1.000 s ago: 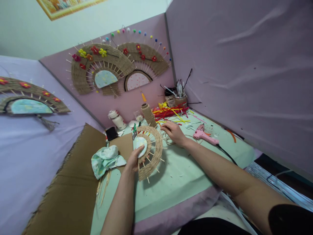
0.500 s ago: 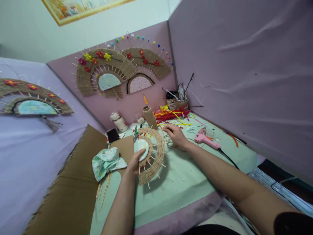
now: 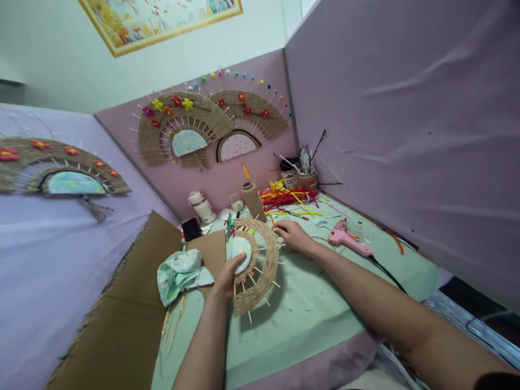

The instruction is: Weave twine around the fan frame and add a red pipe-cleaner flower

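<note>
L hand (image 3: 228,276): fingers wrapped round fan (image 3: 271,257), thumb on its pale half-disc (image 3: 242,253), other fingers underneath; firm grip.
R hand (image 3: 296,236): fingertips pinched tog. at fan's upper R edge, by spoke ends; prob. gripping twine (image 3: 324,238), strand too fine to be 100% sure.
Fan: btw the hands, tilted, straight side to L; looks held up off worktop (image 3: 309,325).
Done: half-disc on, spokes set in an arc, inner & outer bands twine-covered as far as shows. Main weave looks well along.
Left: no flowers or tassel seen on it, unlike wall fan (image 3: 154,142) w/ flowers; trim prob. not begun. Can't tell if outer band is full width yet.
Twine cone (image 3: 253,203): upright-ish, just beyond fan.
Nr. fan, L: brown card (image 3: 207,252), crumpled cloth (image 3: 182,273), loose sticks (image 3: 176,319) poking out below cloth.
R side: pink glue gun (image 3: 349,242) lying on worktop, cord running off R, apart from R hand.
Back: red/yellow pipe cleaners (image 3: 288,199) heaped R of cone; jar (image 3: 306,179) of sticks behind them; white bottle (image 3: 202,207) back L, next to black phone-like item (image 3: 191,229).
</note>
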`<state>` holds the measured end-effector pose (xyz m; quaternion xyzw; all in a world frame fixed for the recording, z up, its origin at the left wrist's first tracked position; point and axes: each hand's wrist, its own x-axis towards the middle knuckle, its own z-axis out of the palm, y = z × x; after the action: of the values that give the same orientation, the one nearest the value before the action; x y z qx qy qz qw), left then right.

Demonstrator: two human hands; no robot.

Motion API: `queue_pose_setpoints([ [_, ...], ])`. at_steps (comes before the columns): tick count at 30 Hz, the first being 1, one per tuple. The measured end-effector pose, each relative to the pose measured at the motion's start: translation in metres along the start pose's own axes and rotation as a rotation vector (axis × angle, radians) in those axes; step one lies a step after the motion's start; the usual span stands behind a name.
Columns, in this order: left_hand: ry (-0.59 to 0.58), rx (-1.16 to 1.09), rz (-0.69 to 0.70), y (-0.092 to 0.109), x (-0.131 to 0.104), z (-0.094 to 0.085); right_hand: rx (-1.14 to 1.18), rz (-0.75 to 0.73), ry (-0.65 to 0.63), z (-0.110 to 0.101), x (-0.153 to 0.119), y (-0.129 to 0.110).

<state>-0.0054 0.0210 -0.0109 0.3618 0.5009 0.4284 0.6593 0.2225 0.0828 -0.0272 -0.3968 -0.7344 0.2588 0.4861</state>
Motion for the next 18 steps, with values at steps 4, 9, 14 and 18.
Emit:
queue_pose_setpoints([
  [4,-0.005,0.001,0.011,0.0,0.0,0.0,0.008,0.017,-0.037,0.001,0.0,0.0],
  [9,-0.025,-0.031,0.015,-0.001,0.0,-0.003,0.033,0.018,-0.056,0.003,0.001,0.003],
  [14,-0.039,-0.057,-0.048,-0.004,0.001,-0.01,0.103,0.013,-0.089,0.004,0.002,0.004],
  [18,-0.068,-0.062,-0.067,-0.006,0.001,-0.013,0.16,0.011,-0.115,0.003,0.002,0.001],
])
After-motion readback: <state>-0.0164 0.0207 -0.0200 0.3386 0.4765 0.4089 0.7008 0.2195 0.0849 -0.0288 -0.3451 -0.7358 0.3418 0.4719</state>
